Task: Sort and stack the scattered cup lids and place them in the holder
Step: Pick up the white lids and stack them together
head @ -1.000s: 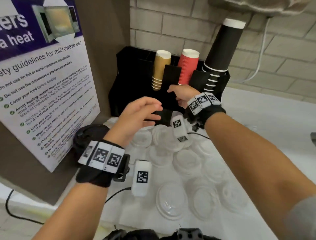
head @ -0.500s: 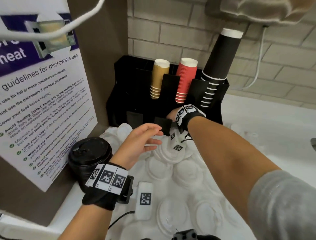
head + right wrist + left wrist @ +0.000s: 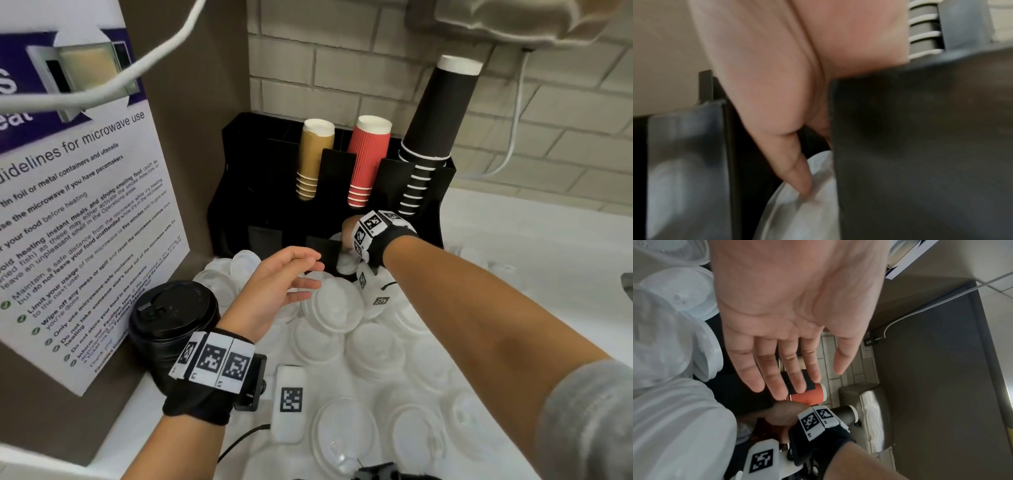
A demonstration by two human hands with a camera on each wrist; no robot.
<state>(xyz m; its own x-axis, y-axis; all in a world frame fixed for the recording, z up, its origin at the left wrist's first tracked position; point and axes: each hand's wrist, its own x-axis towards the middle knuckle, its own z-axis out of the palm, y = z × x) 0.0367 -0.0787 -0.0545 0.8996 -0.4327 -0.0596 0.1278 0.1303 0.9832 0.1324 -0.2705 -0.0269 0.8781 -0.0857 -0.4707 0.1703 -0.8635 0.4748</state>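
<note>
The right hand (image 3: pixel 351 233) reached into the black holder (image 3: pixel 428 219) at the far side, thumb on a white lid (image 3: pixel 807 203) (grip unclear). The left hand (image 3: pixel 274 291) hovered flat-fingered and empty over the scattered lids (image 3: pixel 332 308).

A person's right hand (image 3: pixel 351 233) reaches into a low front slot of a black holder (image 3: pixel 239 192), where white lids (image 3: pixel 346 262) show. The left hand (image 3: pixel 274 287) hovers flat, fingers straight, over scattered white cup lids (image 3: pixel 332 308) on a white counter (image 3: pixel 534 240). Gold, red and black cup stacks stand in the holder.
</note>
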